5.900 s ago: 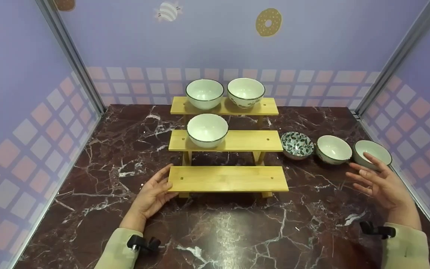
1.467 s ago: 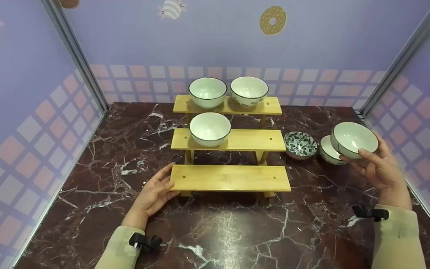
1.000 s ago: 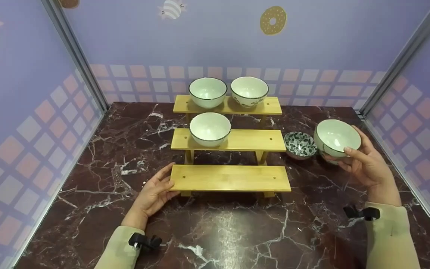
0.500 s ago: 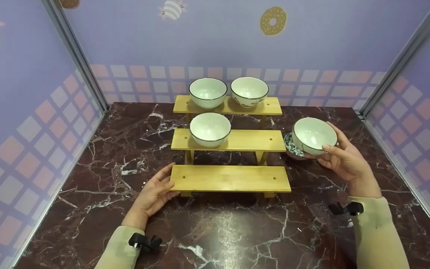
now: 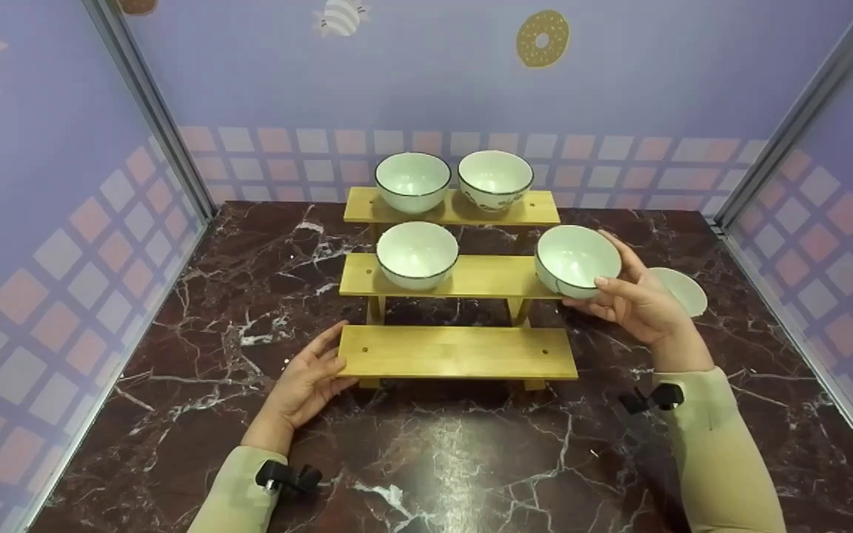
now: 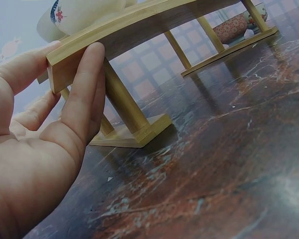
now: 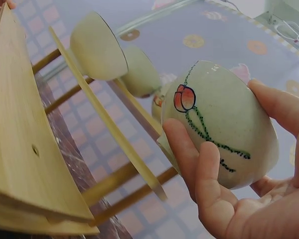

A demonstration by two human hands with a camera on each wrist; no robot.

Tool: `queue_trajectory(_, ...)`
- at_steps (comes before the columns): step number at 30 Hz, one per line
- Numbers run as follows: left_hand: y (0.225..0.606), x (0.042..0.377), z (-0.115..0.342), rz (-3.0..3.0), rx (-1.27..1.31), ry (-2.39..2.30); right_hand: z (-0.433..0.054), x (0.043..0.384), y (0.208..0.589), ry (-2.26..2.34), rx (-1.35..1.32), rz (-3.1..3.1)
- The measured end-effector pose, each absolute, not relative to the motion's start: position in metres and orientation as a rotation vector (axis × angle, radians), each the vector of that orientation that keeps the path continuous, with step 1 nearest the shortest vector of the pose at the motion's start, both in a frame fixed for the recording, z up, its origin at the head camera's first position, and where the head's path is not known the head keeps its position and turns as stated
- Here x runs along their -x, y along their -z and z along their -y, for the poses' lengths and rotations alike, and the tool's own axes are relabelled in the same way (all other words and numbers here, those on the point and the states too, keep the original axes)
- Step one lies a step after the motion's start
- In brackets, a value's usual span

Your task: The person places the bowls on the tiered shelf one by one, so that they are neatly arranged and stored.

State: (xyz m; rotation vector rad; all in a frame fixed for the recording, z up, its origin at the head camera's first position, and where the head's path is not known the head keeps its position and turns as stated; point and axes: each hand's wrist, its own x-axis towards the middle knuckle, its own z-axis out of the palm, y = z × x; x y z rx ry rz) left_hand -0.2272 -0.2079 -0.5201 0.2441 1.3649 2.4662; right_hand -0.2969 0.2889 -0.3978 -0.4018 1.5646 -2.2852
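At three o'clock from the middle of our wooden stand (image 5: 478,280), we have the flowered bowl (image 5: 577,257). It is pale and shiny, with a thin dark line round the rim. On its outside we see a red bud (image 7: 184,98) and dotted green stems (image 7: 217,143). It tips a little, and its hollow faces up toward us. It hides the end of the middle board (image 5: 497,275), so we cannot tell if they touch.

Our right hand (image 5: 645,307) is clamped on this bowl. Well apart from it, at eight o'clock, our left hand (image 5: 304,381) grips the end of the lowest board (image 5: 456,352).

Two top bowls (image 5: 413,181) sit at eleven and one o'clock, and a white bowl (image 5: 417,252) at ten. Another bowl (image 5: 686,290) peeks out past our right hand.

Our tabletop (image 5: 412,459) is dark reddish brown with thin white lines, and it shines at six o'clock. Light purple walls (image 5: 434,81) have pink and white squares low down. One doughnut picture (image 5: 526,48) is at one o'clock.
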Motion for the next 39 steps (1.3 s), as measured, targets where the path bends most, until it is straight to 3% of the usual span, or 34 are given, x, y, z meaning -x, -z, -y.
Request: queue_trajectory(39,0.520,0.227,0.208,-1.399,-0.242,-2.456,-0.202,0.332,0.397,2.199,0.251,-1.522)
